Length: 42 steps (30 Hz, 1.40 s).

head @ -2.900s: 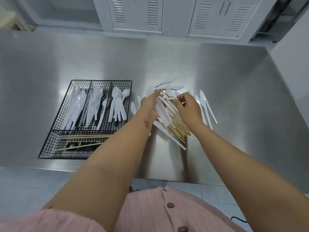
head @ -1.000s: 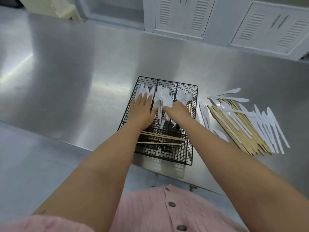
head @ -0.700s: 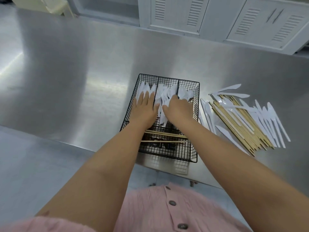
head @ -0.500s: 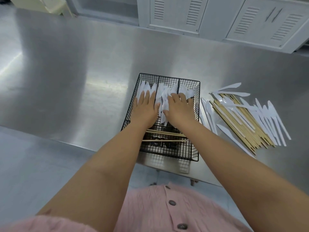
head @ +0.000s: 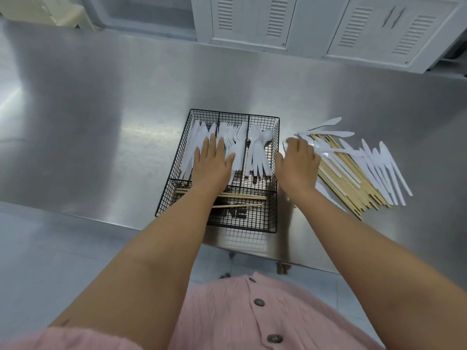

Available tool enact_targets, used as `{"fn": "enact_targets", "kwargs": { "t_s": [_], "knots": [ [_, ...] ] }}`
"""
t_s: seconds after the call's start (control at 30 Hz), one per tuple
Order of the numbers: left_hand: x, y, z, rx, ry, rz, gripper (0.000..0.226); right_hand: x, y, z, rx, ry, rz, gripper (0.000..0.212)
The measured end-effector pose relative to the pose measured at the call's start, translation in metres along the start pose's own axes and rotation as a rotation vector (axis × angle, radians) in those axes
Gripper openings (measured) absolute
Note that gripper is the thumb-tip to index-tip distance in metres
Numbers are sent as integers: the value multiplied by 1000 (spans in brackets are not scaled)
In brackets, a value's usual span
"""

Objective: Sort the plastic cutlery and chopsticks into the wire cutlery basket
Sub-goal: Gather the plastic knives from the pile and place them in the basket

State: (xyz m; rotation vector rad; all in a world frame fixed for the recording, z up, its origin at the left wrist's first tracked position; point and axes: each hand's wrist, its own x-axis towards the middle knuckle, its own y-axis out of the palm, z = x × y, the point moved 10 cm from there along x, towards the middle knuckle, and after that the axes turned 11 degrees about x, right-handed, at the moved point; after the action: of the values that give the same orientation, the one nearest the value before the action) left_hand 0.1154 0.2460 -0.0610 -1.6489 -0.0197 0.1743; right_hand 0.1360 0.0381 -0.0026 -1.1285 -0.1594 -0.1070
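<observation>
One wire basket (head: 275,173), four compartments; two chopsticks (head: 242,197) inside. Left hand (head: 212,164) flat, fingers spread; right hand (head: 298,164) empty, fingers loose. Lettering unreadable.

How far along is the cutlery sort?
Partway. Done: the wire basket holds knives, forks and spoons in three compartments, plus a few chopsticks in the near section. In hand: nothing visibly gripped; the left hand lies flat on the sorted cutlery, and the right hand reaches the loose pile. Left: that pile of chopsticks and white cutlery on the table.
</observation>
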Motion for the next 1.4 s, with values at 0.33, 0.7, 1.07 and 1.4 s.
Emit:
{"fn": "enact_targets", "kwargs": {
  "t_s": [0.33,0.7,1.07,1.4],
  "knots": [
    [-12,-6,-63,-44,41,-28,61,-8,16,-65,-201,101,308,71],
    [-11,-14,-112,-186,97,-53,54,-1,23,-61,-291,22,369,29],
    [6,-41,-137,-239,-23,-232,54,9,-12,-61,152,-3,211,38],
    [21,-9,-182,-1189,-385,203,29,4,-27,-69,289,-158,244,25]
  ]
}}
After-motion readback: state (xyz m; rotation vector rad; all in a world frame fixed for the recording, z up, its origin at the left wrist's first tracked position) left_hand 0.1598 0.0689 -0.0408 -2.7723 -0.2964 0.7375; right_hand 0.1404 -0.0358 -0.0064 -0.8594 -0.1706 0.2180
